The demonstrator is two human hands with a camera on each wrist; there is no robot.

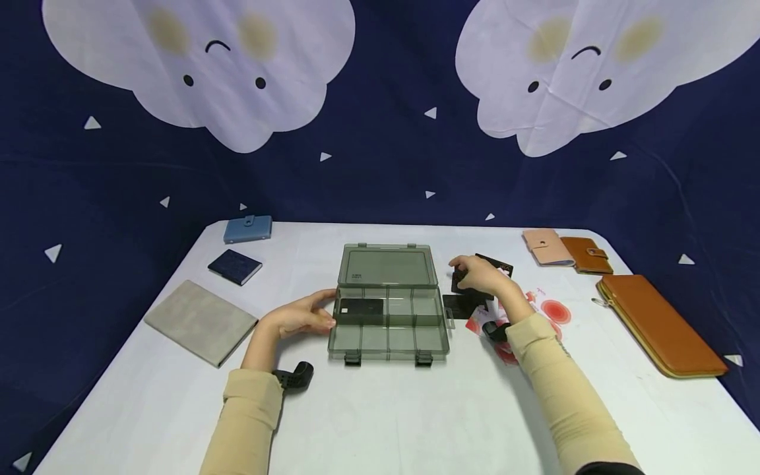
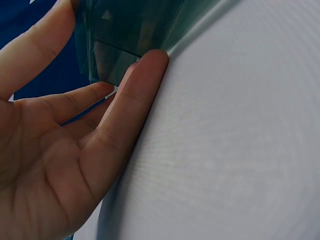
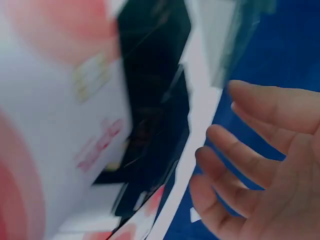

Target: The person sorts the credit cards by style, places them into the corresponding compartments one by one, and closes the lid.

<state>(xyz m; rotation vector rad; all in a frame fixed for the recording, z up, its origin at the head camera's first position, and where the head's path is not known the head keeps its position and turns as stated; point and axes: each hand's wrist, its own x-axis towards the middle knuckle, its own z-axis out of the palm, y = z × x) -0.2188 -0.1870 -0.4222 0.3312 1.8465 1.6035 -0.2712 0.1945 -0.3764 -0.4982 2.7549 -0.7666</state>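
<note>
Open green box [image 1: 415, 340] among cards on the desk [image 1: 380, 415].
At left lie a grey pouch [image 1: 202, 323] and a blue wallet [image 1: 248, 231]; then the left hand [image 1: 301, 315] rests relaxed fingers against the box's left side. A black card [image 1: 368, 310] lies inside at back left. Past the box, the right hand [image 1: 483, 275], fingers loosely spread and gripping nothing, hovers over black cards [image 1: 460, 305]; red-patterned cards [image 1: 555, 311] and a tan zip wallet [image 1: 659, 323] lie farther right.

The red-patterned cards [image 1: 556, 311] are partly hidden by the right sleeve [image 1: 537, 338], the lettering [image 1: 356, 276] on the box lid [image 1: 392, 265] cannot be read, and the printed clouds [image 1: 216, 76] are cut off above.
</note>
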